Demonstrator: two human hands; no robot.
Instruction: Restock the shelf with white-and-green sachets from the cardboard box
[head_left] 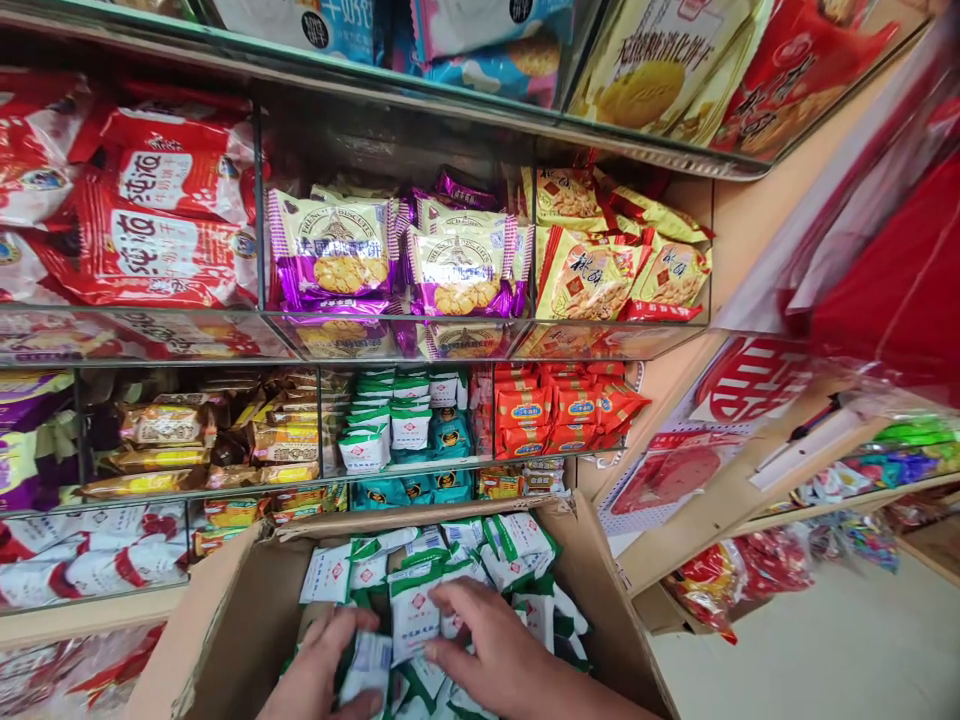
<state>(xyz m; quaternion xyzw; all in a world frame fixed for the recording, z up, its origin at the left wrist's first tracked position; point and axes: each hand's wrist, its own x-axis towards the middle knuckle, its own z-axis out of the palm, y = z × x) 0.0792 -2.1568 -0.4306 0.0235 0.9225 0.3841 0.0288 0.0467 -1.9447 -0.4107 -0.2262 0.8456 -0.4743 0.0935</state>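
Many small white and green packets (517, 545) fill an open cardboard box (232, 590) at the bottom centre. Inside it, my left hand (322, 665) has its fingers curled round a packet (369, 665) with a blurred face. My right hand (487, 640) grips the edge of an upright white packet (412, 612) between thumb and fingers. Above the box, similar green and white packets (365, 440) stand in stacked rows in a shelf compartment, beside teal packets (448, 437).
Red packets (523, 408) and brown-wrapped snacks (165, 425) flank that compartment. A glass-edged shelf (420, 338) above holds purple biscuit packs (341, 250). Red hanging material (892, 260) is at the right, over a wooden ledge (780, 450) with a pen.
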